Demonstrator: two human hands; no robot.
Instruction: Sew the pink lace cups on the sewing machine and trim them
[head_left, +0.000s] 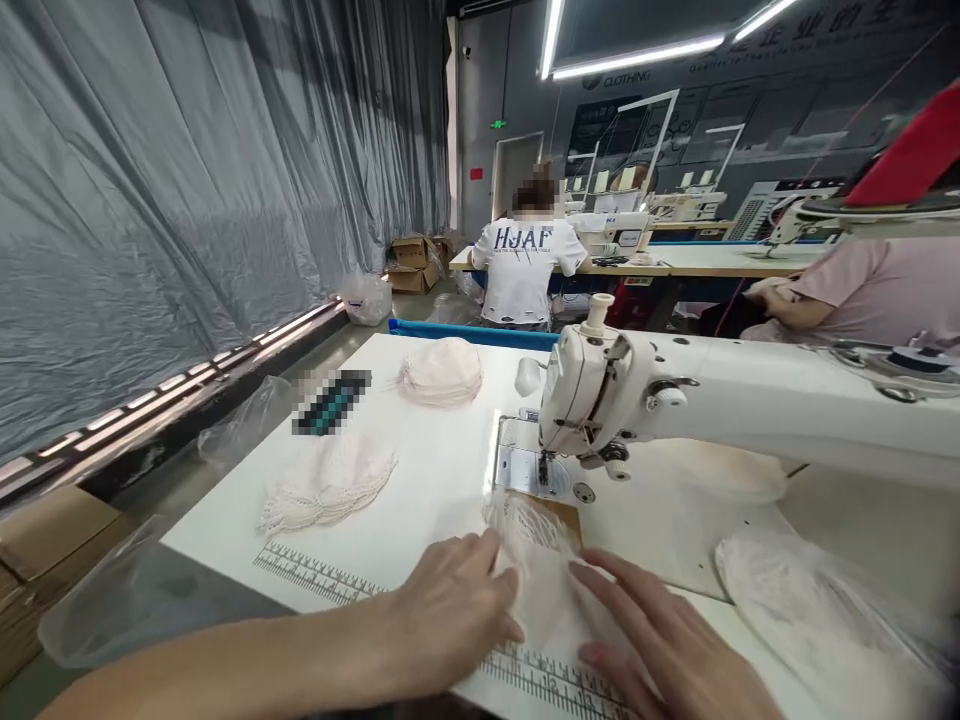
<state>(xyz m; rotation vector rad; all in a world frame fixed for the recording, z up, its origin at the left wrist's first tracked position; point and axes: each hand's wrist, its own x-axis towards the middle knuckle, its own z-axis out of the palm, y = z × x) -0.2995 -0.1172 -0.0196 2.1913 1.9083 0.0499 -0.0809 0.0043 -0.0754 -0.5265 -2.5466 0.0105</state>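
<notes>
R hand (667, 640), nearest: fingers loosely spread, tips at R edge of a pale lace-fringed fabric pc (544, 595). L hand (457, 600): curled, thumb + index at its L edge; can't tell if actually pinching, motion blur. Fabric pc lies between the hands, on the white sewing table (442, 480), just above the printed ruler scale (555, 690), short of the needle plate (517, 470).

Risks, my judgement: pc could skew or crease b/c R hand looks light on it & L may shove sideways; loose fringe could snag or fold under at the presser foot (545, 470) b/c strands lie rumpled; fingertips could get too close to needle if pushed fwd w/o care.

Orientation: long axis approx near-to-far, far end leaning slightly L; fringed end points away from the person, twd the foot.

Farther: lace-edged fabric stack (330, 485) at L, then rounded fabric stack (442, 372) behind.
</notes>
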